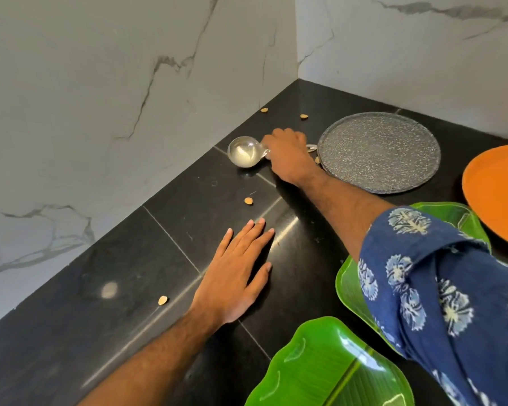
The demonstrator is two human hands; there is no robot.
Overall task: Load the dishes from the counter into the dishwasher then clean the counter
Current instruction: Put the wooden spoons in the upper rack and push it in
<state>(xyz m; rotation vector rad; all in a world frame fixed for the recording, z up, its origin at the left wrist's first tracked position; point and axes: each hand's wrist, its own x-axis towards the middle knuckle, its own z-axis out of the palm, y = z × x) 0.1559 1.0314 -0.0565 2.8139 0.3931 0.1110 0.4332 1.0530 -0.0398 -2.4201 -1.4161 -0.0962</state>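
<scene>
A shiny steel ladle (246, 151) with a round bowl lies on the black stone worktop (147, 259) near the marble wall, just left of a round speckled grey plate (379, 152). The right hand (288, 152) has its grip closed around the ladle's handle. The left hand (235, 273) rests flat on the worktop, fingers straight, holding nothing. Two green leaf-shaped plates (329, 367) and an orange plate (499, 194) sit nearer. Small tan scraps (248, 201) dot the worktop.

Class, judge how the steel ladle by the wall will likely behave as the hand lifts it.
The steel ladle looks rigid metal, so it probably won't flex. Its round bowl seems to hold liquid, so tilting may spill. The right hand grips near the bowl, likely steadying it.
</scene>
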